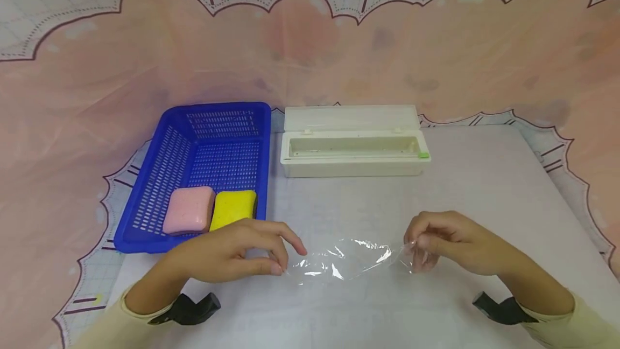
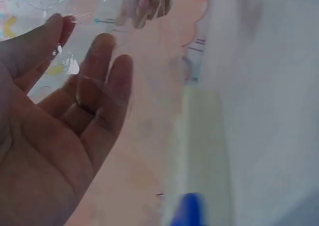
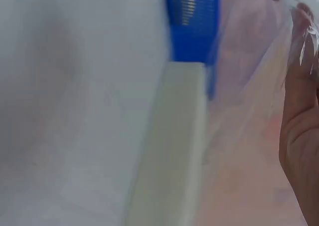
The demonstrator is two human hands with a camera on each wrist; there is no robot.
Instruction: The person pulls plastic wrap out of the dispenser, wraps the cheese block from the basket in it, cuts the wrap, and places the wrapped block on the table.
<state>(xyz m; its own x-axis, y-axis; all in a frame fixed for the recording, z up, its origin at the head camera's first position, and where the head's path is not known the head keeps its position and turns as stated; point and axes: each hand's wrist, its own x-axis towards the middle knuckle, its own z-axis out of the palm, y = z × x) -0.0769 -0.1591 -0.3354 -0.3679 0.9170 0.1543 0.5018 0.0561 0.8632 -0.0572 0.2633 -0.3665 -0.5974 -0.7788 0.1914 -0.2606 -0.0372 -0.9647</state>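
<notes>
A sheet of clear, shiny plastic film (image 1: 344, 260) is stretched between the two hands above the white surface. Its left end is pinched between thumb and finger of the left hand (image 1: 232, 252), the other fingers bent loosely. The right hand (image 1: 460, 244) pinches the opposite end, where the film bunches and hangs below the fingers. Close up in the left wrist view, the film (image 2: 73, 65) glints in front of the left hand (image 2: 65, 111). At the right wrist view's edge, only part of the right hand (image 3: 301, 116) shows, with crinkled film by its fingertips.
A blue plastic basket (image 1: 263, 166) stands on the left, holding a pink block (image 1: 189, 210) and a yellow block (image 1: 234, 209) near its front. Behind the film sits a long white box (image 1: 356, 168) with its lid raised. Patterned peach cloth (image 1: 339, 63) hangs behind.
</notes>
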